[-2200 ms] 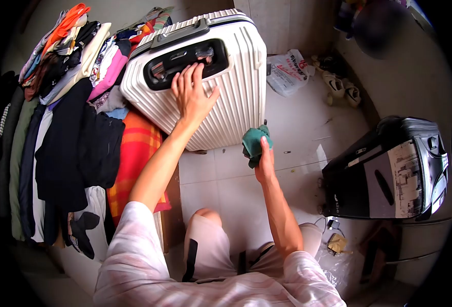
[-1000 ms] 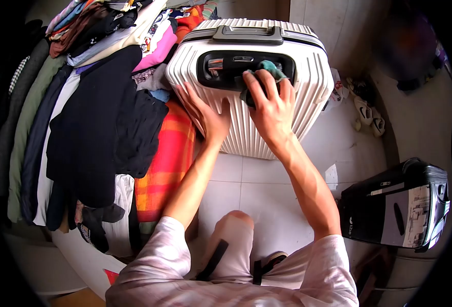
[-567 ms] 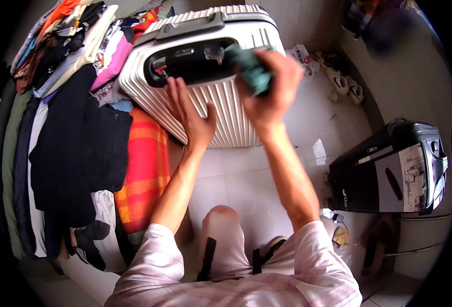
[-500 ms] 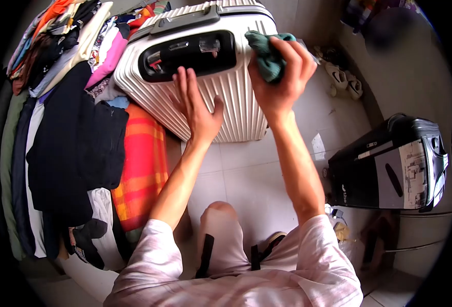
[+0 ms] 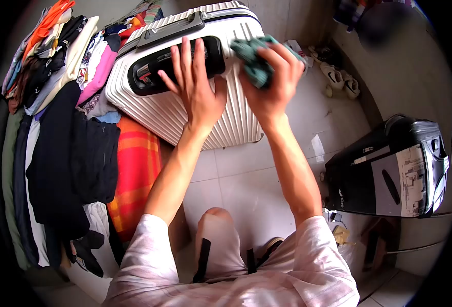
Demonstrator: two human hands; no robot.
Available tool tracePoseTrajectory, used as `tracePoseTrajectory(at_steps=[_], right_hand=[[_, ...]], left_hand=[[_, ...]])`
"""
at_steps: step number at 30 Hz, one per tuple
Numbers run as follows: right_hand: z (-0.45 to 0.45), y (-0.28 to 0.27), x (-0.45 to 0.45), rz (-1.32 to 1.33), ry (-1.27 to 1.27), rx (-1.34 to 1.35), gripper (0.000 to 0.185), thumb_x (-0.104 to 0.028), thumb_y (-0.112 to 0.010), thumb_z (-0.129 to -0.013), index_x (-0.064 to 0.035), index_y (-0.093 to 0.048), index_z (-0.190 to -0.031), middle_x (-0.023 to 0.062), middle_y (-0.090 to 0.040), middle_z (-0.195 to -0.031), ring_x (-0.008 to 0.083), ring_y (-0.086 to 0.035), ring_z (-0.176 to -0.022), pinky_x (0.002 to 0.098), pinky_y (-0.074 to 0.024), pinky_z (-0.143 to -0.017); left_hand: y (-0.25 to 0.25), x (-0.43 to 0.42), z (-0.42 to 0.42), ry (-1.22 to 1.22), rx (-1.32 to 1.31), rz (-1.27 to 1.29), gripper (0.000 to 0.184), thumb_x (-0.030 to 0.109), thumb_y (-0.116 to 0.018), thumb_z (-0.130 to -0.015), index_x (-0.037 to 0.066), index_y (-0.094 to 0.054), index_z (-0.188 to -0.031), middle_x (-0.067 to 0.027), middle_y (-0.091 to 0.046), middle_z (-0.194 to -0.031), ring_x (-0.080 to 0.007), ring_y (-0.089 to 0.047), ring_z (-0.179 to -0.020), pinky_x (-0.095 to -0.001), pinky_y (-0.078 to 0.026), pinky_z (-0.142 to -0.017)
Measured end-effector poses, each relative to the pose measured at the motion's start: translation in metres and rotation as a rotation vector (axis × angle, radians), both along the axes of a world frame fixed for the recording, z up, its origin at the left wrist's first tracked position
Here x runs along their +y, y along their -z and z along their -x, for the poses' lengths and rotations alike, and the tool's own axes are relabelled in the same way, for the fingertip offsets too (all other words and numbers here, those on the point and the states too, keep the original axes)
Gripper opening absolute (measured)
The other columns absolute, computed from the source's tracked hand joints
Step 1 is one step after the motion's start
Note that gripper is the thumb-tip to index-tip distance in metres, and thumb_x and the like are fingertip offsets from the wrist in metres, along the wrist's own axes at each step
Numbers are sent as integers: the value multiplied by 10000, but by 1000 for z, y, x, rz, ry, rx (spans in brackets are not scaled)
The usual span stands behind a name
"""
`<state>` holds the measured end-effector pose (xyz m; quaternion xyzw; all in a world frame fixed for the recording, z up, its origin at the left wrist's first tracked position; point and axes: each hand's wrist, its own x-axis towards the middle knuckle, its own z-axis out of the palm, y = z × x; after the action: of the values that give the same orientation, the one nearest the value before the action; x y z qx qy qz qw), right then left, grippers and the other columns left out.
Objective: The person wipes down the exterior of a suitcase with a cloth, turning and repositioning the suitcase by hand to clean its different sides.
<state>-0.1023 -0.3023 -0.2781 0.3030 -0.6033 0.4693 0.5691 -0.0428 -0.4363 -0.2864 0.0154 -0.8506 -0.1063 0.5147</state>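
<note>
A white ribbed suitcase (image 5: pixel 195 120) stands in front of me, with a grey carry handle (image 5: pixel 172 30) and a black recessed panel (image 5: pixel 213 53) facing up. Spread over that panel and the ribs below it is my left hand (image 5: pixel 198 97), fingers stretched out and holding nothing. My right hand (image 5: pixel 274 84) is wrapped round a bunched dark green cloth (image 5: pixel 256 61), which lies against the suitcase's right edge. The cloth looks slightly blurred. Part of the black panel is hidden behind my left fingers.
Piles of folded clothes (image 5: pixel 54 143) and a red-orange checked blanket (image 5: pixel 139 169) lie to the left. On the right stands a black and grey suitcase (image 5: pixel 384 174). Pale shoes (image 5: pixel 338 79) sit by the wall on the tiled floor (image 5: pixel 241 179).
My left hand has moved up onto the black panel with its fingers spread wider. The right hand and cloth have shifted slightly left and down in view, as has the suitcase.
</note>
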Motion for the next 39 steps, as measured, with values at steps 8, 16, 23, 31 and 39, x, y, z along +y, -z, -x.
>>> tracePoseTrajectory(at_steps=[8,16,23,31,39], right_hand=[[-3,77,-24,-138,-34,-149,564,-57,-882,-566,-111,-687,-1093,79,-655,-1072,244,-628,-990,393,-394,-871],[-3,85,-35,-162,2,-133,553,-108,-830,-575,-94,-681,-1107,81,-646,-1045,287,-614,-925,404,-434,-805],[8,3,5,148,-27,18,624,-95,-864,-565,-114,-665,-1157,107,-613,-1133,283,-609,-996,407,-395,-849],[-4,191,1,-90,47,-421,527,-36,-847,-588,-107,-652,-1072,119,-570,-1116,319,-580,-1000,438,-438,-818],[27,37,-6,42,32,-72,561,-63,-847,-579,-129,-669,-1107,109,-560,-1165,294,-563,-1029,395,-445,-855]], left_hand=[[6,-12,18,-147,-7,90,519,170,-536,-850,127,-541,-1368,-26,-555,-1383,-217,-427,-1369,-532,-112,-1084],[2,-21,15,-60,3,84,449,175,-529,-885,152,-579,-1331,-4,-576,-1356,-209,-453,-1336,-476,-167,-1051],[9,-14,12,-132,44,78,420,257,-555,-920,134,-584,-1321,-20,-580,-1349,-218,-438,-1345,-485,-173,-1046],[12,-25,26,-119,78,93,393,282,-558,-926,146,-604,-1291,-5,-603,-1314,-216,-467,-1315,-469,-192,-1034],[16,-25,33,-113,151,92,380,265,-571,-911,144,-618,-1268,1,-614,-1301,-223,-452,-1321,-468,-166,-1032]])
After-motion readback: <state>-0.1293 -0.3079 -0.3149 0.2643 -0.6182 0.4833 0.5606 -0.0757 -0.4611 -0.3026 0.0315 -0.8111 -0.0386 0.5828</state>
